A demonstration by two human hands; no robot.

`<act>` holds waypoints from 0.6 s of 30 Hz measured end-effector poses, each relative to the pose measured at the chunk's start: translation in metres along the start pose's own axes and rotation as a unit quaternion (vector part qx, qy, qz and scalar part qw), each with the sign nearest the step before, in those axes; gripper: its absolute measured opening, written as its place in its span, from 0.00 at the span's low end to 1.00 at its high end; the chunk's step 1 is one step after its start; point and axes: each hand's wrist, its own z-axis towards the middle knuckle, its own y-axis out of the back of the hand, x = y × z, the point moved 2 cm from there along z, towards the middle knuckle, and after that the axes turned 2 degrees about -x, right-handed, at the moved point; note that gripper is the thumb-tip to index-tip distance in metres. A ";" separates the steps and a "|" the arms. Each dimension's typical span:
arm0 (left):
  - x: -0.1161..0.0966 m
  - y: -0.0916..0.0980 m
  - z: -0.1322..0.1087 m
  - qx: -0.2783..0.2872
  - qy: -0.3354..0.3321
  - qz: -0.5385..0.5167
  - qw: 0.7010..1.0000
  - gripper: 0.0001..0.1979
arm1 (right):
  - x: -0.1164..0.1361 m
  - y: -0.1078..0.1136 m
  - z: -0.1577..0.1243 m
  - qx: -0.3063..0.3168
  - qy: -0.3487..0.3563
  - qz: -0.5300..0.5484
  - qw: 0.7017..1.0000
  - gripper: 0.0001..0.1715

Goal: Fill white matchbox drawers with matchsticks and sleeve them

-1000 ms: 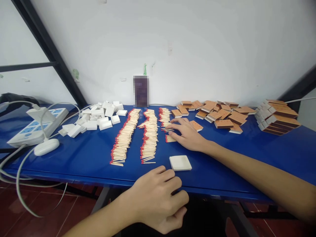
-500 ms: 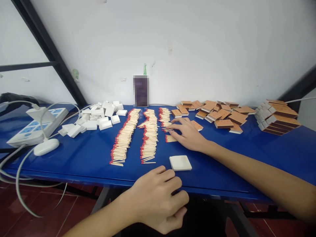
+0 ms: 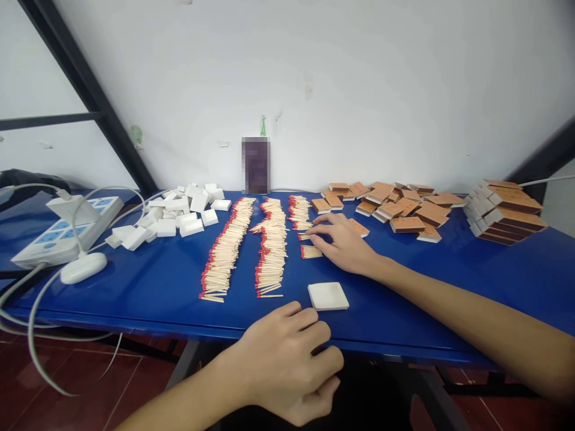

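Observation:
My right hand point(image 3: 344, 242) reaches over the table to the short third row of matches point(image 3: 299, 211). Its thumb and fingertips close around a few matches whose red heads stick out to the left; the rest of them is hidden under the fingers. A small separate group of matches point(image 3: 311, 252) lies just below the thumb. Nearer the table's front edge is a white matchbox tray point(image 3: 327, 296), lying flat. My left hand point(image 3: 287, 362) hangs in front of the edge, loosely curled into a fist, with nothing visible in it.
Two longer rows of matches point(image 3: 227, 248) lie left of centre. White trays point(image 3: 191, 206) are heaped behind them on the left. Brown matchbox sleeves point(image 3: 404, 206) lie loose at the right, beside stacked matchboxes point(image 3: 512, 212). A power strip point(image 3: 67, 233) with cables occupies the far left.
My right fingertips have drawn back slightly to the right, and the thumb and fingers are closer together at the third row. My left hand has not moved.

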 end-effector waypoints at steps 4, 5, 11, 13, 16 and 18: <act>0.000 0.000 0.000 0.002 0.001 -0.001 1.000 0.07 | 0.000 0.000 0.000 0.002 -0.001 0.011 1.000 0.20; 0.000 0.000 0.000 0.003 -0.001 -0.001 1.000 0.07 | 0.000 0.000 0.000 0.004 -0.001 0.008 1.000 0.20; 0.000 0.000 0.000 0.006 -0.001 0.003 1.000 0.07 | 0.000 -0.001 -0.001 0.013 0.012 -0.011 1.000 0.19; 0.000 -0.001 0.000 0.010 0.000 0.005 1.000 0.07 | 0.000 -0.001 -0.001 0.009 0.012 -0.007 1.000 0.19; 0.000 -0.001 0.000 0.009 -0.001 0.005 1.000 0.07 | 0.001 0.000 -0.001 0.005 0.011 0.004 1.000 0.19; 0.000 -0.002 0.000 0.001 -0.002 0.002 1.000 0.07 | 0.001 0.000 -0.001 0.004 0.011 0.008 1.000 0.19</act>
